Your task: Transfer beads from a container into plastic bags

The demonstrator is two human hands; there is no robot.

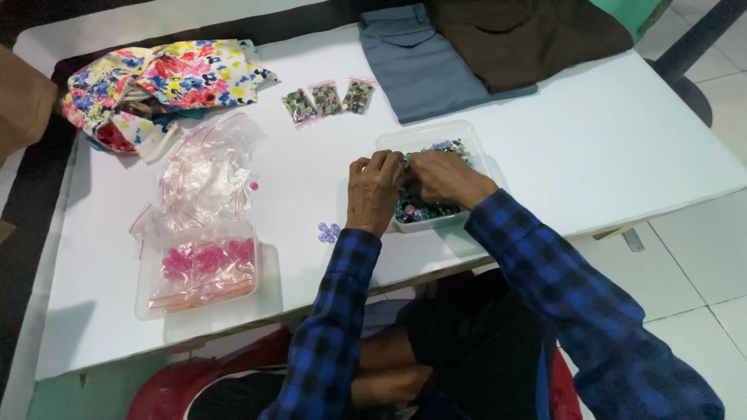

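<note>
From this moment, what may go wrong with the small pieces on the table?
1. Both hands, left hand and right hand, work over the clear tray of mixed beads, which sits near the table edge; a push might tip it off.
2. The loose purple beads lie near the left sleeve and may get swept away.
3. The single pink bead lies loose and may roll.

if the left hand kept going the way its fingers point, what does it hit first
Probably the clear plastic tub of small mixed buttons: the left hand points up and right, its fingertips at the tub's near-left rim. Depth is unclear.
</note>
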